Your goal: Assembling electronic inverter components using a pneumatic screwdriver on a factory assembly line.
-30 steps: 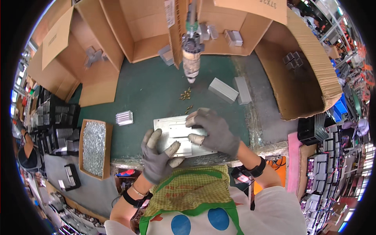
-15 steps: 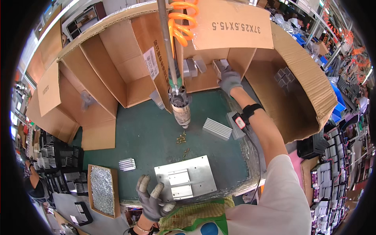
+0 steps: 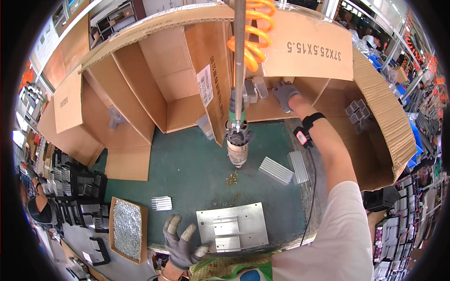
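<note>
My left hand (image 3: 182, 243), in a grey glove with pale fingertips, is open with fingers spread beside the left edge of a flat metal plate (image 3: 253, 222). The plate has small holes, and two small silver metal blocks (image 3: 226, 225) lie on it. At the end of my stretched right arm, my gloved right hand (image 3: 286, 96) is inside a cardboard box compartment. Its fingers look bent; what they hold, if anything, is hidden. Finned aluminium heat sinks (image 3: 251, 91) stand in the same compartment, just left of that hand.
A power screwdriver (image 3: 237, 147) hangs on an orange coiled hose (image 3: 255, 35) above scattered brass screws (image 3: 232, 178). Heat sinks (image 3: 276, 170) lie on the green tabletop (image 3: 187, 159). A carton of small metal parts (image 3: 127, 229) stands at left; a large open carton (image 3: 375, 154) stands right.
The view has shifted, so the bench sits lower and farther right. My right hand now covers where a heat sink showed in the compartment. My left hand stays spread beside the plate.
</note>
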Demonstrator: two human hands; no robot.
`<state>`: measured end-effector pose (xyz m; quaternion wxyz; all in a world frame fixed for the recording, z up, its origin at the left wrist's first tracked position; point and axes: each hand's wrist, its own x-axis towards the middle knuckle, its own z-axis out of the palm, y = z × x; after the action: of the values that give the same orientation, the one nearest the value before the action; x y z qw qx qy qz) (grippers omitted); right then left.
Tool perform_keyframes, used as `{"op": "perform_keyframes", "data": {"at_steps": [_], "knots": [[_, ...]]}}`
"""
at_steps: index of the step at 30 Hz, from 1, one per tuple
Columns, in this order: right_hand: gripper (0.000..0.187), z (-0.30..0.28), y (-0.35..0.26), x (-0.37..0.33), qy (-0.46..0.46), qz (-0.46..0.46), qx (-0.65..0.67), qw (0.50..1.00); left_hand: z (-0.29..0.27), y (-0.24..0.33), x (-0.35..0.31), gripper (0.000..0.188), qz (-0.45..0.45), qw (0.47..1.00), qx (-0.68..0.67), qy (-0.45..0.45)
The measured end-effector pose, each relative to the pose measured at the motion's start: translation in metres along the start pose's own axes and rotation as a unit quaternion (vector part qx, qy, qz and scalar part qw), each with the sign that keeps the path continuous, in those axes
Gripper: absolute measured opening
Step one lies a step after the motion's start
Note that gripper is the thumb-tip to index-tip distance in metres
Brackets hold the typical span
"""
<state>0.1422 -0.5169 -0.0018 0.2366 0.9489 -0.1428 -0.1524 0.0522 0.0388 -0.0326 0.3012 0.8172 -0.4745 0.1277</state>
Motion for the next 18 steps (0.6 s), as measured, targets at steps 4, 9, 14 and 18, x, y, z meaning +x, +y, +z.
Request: {"op": "perform_keyframes", "data": {"at_steps": [4, 9, 14, 18], "knots": [[0.072, -0.023, -0.013, -0.057, 0.121, 0.019, 0.121, 0.985, -0.001, 0.002, 0.013, 0.060, -0.003, 1.000, -0.017, -0.005], [0.084, -0.044, -0.072, -0.197, 0.238, -0.104, 0.375, 0.890, 0.013, 0.004, 0.033, 0.050, -0.099, 0.973, -0.205, -0.047], [0.090, -0.039, -0.188, -0.305, 0.218, -0.181, 0.506, 0.815, 0.024, 0.004, 0.049, 0.044, -0.060, 0.968, -0.211, -0.124], [0.089, -0.027, -0.225, -0.329, 0.238, -0.127, 0.518, 0.812, 0.025, 0.003, 0.045, 0.034, -0.047, 0.958, -0.236, -0.158]]}}
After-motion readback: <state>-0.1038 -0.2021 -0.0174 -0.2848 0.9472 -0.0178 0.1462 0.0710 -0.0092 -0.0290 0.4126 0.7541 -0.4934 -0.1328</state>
